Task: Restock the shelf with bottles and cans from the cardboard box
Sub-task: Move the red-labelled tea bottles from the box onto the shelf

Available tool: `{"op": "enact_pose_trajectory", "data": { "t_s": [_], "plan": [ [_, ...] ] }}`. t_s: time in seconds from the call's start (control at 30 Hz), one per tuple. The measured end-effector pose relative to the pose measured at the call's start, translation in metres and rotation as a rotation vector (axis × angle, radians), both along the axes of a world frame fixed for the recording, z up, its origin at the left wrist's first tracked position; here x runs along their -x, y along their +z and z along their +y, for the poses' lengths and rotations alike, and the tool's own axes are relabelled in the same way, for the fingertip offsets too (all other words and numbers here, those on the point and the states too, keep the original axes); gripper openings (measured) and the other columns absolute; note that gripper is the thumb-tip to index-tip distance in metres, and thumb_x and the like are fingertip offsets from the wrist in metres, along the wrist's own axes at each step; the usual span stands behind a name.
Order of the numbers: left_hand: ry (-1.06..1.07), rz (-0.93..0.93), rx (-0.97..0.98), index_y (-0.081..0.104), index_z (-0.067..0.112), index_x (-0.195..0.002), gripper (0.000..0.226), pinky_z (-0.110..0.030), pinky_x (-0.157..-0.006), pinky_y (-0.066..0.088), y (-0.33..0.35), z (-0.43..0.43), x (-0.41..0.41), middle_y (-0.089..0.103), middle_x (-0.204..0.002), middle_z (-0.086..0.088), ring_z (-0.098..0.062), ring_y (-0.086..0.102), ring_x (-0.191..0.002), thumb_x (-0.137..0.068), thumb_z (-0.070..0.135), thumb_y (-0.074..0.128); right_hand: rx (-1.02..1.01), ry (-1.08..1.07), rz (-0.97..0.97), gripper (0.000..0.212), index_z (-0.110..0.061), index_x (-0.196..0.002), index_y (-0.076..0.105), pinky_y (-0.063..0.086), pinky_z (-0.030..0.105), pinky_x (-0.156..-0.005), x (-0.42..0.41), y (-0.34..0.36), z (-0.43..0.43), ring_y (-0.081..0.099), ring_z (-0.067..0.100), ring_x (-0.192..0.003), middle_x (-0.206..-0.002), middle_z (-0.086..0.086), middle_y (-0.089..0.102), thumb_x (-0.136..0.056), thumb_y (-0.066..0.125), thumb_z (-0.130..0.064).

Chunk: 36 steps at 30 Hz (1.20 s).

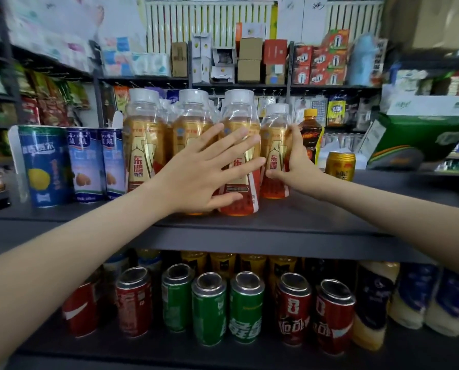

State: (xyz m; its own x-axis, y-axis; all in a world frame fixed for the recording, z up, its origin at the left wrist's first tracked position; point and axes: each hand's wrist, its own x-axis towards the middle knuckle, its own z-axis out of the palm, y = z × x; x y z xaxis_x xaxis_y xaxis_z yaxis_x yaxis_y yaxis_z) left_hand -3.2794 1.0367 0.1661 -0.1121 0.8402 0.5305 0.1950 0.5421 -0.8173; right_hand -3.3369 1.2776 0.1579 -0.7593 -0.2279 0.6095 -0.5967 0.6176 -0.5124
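Two hands on amber drink bottles, top shelf (276, 228): L hand (204, 169) flat, fingers spread wide, palm pressed on front bottle (240, 156), not closed round it; R hand (295, 161) wrapped on side of right-end bottle (275, 153), thumb at its front. Approx. five white-capped bottles upright w/ more behind; blue cans (62, 164) to left, dark bottle (309, 137) and gold can (339, 166) to right. Lower shelf: red and green cans (212, 308) in row.

The left hand (207, 166) is covering two bottle labels (239, 180), while the back-row bottles (167, 108) are hiding behind the front ones.
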Motion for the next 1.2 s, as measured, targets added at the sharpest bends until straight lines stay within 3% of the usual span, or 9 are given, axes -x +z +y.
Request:
{"op": "enact_pose_trajectory", "data": {
  "t_s": [0.17, 0.27, 0.37, 0.5, 0.57, 0.67, 0.8, 1.0, 1.2],
  "plan": [
    [-0.027, 0.003, 0.001, 0.031, 0.018, -0.149, 0.061, -0.052, -0.116, 0.015, 0.0, 0.002, 0.003, 0.025, -0.154, -0.016, -0.032, 0.02, -0.144, -0.098, 0.052, 0.031, -0.268, -0.098, 0.136, 0.125, -0.048, -0.144, -0.02, 0.017, 0.049, -0.117, 0.0, -0.009, -0.001, -0.009, 0.031, -0.147, -0.156, 0.012, -0.026, -0.075, 0.08, -0.019],
    [-0.025, 0.005, -0.001, 0.032, 0.018, -0.148, 0.061, -0.052, -0.116, 0.015, 0.0, 0.002, 0.004, 0.025, -0.155, -0.016, -0.032, 0.02, -0.144, -0.098, 0.051, 0.031, -0.333, -0.133, 0.096, 0.125, -0.05, -0.143, -0.022, 0.045, 0.031, -0.095, 0.007, -0.015, -0.004, 0.03, 0.041, -0.139, -0.15, 0.012, -0.039, -0.077, 0.077, -0.009],
    [-0.017, 0.008, -0.004, 0.034, 0.017, -0.148, 0.061, -0.053, -0.116, 0.015, -0.001, 0.0, 0.003, 0.025, -0.154, -0.017, -0.033, 0.02, -0.144, -0.098, 0.051, 0.033, -0.286, -0.128, 0.012, 0.123, -0.047, -0.143, -0.025, 0.049, 0.02, -0.067, 0.011, -0.014, -0.009, 0.064, 0.027, -0.1, -0.15, 0.017, -0.038, -0.081, 0.07, 0.0],
    [-0.025, 0.006, -0.012, 0.037, 0.016, -0.147, 0.06, -0.053, -0.116, 0.016, -0.002, 0.001, 0.003, 0.027, -0.153, -0.017, -0.033, 0.021, -0.143, -0.097, 0.051, 0.035, -0.189, -0.109, -0.053, 0.118, -0.046, -0.144, -0.023, 0.04, 0.024, -0.087, 0.023, -0.013, -0.01, 0.042, 0.036, -0.132, -0.152, 0.021, -0.032, -0.083, 0.07, -0.007],
    [-0.038, 0.008, -0.021, 0.038, 0.016, -0.146, 0.06, -0.052, -0.116, 0.016, -0.003, 0.002, 0.003, 0.029, -0.153, -0.017, -0.033, 0.022, -0.143, -0.097, 0.05, 0.036, -0.175, -0.118, -0.036, 0.116, -0.044, -0.146, -0.021, 0.039, 0.028, -0.095, 0.032, -0.013, -0.012, 0.037, 0.04, -0.135, -0.153, 0.022, -0.028, -0.084, 0.07, -0.008],
    [-0.052, 0.013, -0.028, 0.04, 0.015, -0.145, 0.059, -0.052, -0.116, 0.016, -0.003, 0.002, 0.003, 0.031, -0.152, -0.018, -0.033, 0.023, -0.142, -0.097, 0.05, 0.035, -0.164, -0.162, -0.041, 0.115, -0.049, -0.143, -0.021, 0.03, 0.052, -0.111, 0.044, -0.015, -0.019, 0.023, 0.05, -0.138, -0.154, 0.025, -0.021, -0.084, 0.071, -0.013],
    [-0.051, 0.009, -0.034, 0.042, 0.015, -0.143, 0.058, -0.051, -0.116, 0.016, -0.004, 0.003, 0.002, 0.032, -0.151, -0.018, -0.033, 0.023, -0.141, -0.097, 0.049, 0.035, -0.159, -0.266, -0.04, 0.109, -0.05, -0.143, -0.019, 0.028, 0.058, -0.109, 0.058, -0.017, -0.029, 0.018, 0.054, -0.138, -0.155, 0.022, -0.013, -0.087, 0.066, -0.013],
    [-0.032, 0.007, -0.033, 0.042, 0.015, -0.144, 0.059, -0.051, -0.116, 0.016, -0.004, 0.004, 0.003, 0.029, -0.152, -0.018, -0.033, 0.022, -0.142, -0.096, 0.049, 0.036, -0.15, -0.375, -0.118, 0.104, -0.049, -0.144, -0.021, 0.025, 0.058, -0.108, 0.069, -0.014, -0.035, 0.006, 0.051, -0.141, -0.156, 0.018, -0.021, -0.092, 0.059, -0.008],
    [-0.05, -0.01, -0.038, 0.042, 0.015, -0.143, 0.059, -0.052, -0.116, 0.017, -0.004, 0.004, 0.004, 0.03, -0.152, -0.017, -0.033, 0.021, -0.142, -0.096, 0.049, 0.035, -0.189, -0.352, -0.036, 0.104, -0.044, -0.146, -0.02, 0.027, 0.055, -0.108, 0.069, -0.018, -0.029, 0.015, 0.054, -0.138, -0.155, 0.024, -0.014, -0.091, 0.06, -0.008]
  ]
}}
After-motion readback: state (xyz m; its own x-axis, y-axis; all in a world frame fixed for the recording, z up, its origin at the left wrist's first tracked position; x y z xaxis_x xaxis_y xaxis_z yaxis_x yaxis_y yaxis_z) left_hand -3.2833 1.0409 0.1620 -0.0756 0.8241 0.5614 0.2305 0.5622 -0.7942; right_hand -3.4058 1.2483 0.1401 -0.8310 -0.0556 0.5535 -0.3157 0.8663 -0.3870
